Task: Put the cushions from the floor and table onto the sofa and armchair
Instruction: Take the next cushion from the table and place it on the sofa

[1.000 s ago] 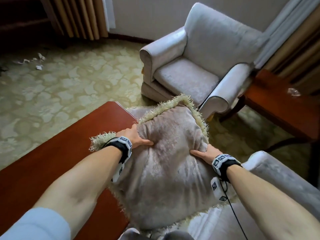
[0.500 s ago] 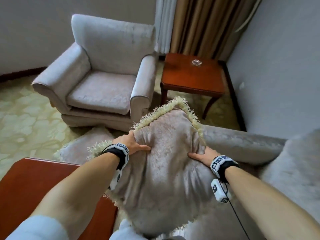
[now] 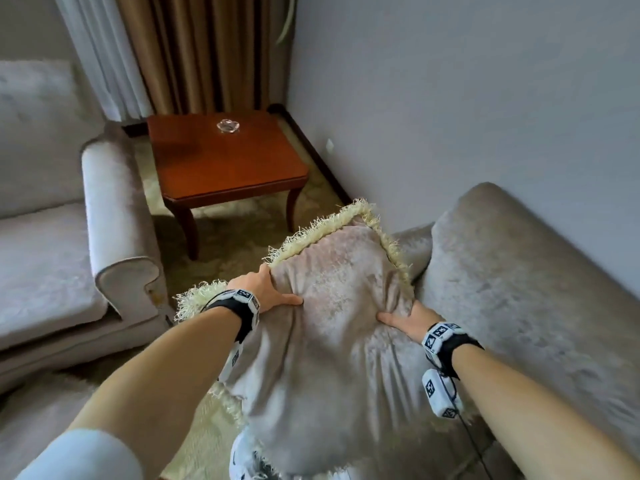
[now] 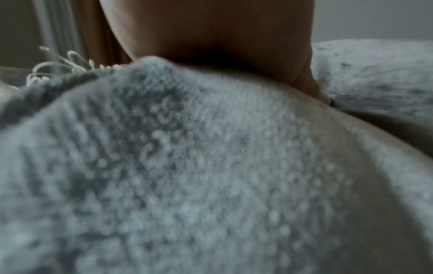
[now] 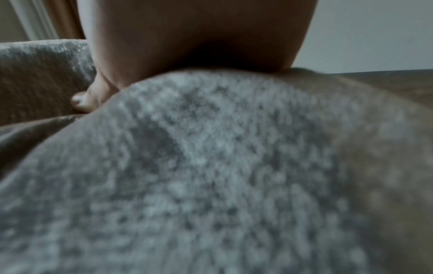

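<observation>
Both hands, left (image 3: 258, 289) and right (image 3: 408, 322), grip a beige fringed velvet cushion (image 3: 332, 306) held above the grey plush sofa (image 3: 519, 289). Carrying is underway. Next, it likely needs lowering against the sofa's back corner.

I've got the small wooden side table (image 3: 225, 161) in the corner between the armchair (image 3: 69, 237) and the sofa (image 3: 519, 289), and a glass ashtray (image 3: 228, 126) sits on its top near the back edge. All three stand on the pale patterned carpet (image 3: 221, 244).
</observation>
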`<state>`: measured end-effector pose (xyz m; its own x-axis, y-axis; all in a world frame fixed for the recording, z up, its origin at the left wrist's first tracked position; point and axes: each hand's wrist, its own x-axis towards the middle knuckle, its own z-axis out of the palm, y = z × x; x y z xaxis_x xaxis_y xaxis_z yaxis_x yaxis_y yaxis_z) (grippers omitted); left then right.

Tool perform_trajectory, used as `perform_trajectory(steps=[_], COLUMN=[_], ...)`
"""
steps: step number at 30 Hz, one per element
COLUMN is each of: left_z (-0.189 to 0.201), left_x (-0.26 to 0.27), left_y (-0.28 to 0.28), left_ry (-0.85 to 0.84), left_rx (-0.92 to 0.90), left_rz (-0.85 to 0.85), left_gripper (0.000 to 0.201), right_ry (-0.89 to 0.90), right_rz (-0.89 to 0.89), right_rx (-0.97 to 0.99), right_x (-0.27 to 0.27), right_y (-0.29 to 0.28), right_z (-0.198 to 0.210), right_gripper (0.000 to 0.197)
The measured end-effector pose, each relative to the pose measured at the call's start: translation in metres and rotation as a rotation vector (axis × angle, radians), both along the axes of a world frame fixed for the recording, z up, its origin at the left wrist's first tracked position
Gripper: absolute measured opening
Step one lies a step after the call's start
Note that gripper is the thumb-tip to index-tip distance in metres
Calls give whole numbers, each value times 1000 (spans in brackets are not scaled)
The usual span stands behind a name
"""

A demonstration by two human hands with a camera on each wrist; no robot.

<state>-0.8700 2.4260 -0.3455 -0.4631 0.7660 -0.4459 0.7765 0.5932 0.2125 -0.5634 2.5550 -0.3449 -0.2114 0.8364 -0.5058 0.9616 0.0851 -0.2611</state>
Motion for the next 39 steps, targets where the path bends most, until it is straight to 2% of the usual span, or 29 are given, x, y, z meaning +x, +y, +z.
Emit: perform_trajectory(steps=[5, 9, 11, 12, 15, 17, 20, 24, 32, 37, 39], left_z=[5, 9, 12, 15, 18, 19, 19, 21, 9, -6, -14], left_x=[7, 35, 46, 84, 93, 126, 175, 235, 303, 327, 335], left_y=[64, 116, 124, 161, 170, 196, 229, 270, 340, 381, 396], left_ry=[19, 45, 23, 32, 19, 50, 81, 127, 140, 93, 90], left_rx=[0, 12, 41, 49, 53, 60, 69, 66, 79, 63, 69], left_rz=[-197, -329, -345, -438, -459, -542, -613, -689, -766, -754, -764], left_gripper=[100, 102, 100, 98, 100, 103, 111, 111, 116, 119, 118], right_ry=[-62, -52, -49, -39, -52, -45, -40, 10, 70, 80, 74], right_rz=[-161, -304, -323, -439, -450, -498, -563, -650, -745, -815, -863], right_rx=[14, 37, 32, 12, 21, 42, 22, 1, -28, -49, -55], right_x=[17, 53, 65, 101, 113, 142, 183, 237, 291, 304, 306], right_y=[-2, 5, 5, 10, 9, 16, 22, 45, 82, 105, 111], right_z=[26, 29, 31, 31, 29, 28, 22, 6, -1, -12, -19], right_gripper=[119, 127, 130, 130, 131, 135, 123, 144, 109, 99, 107])
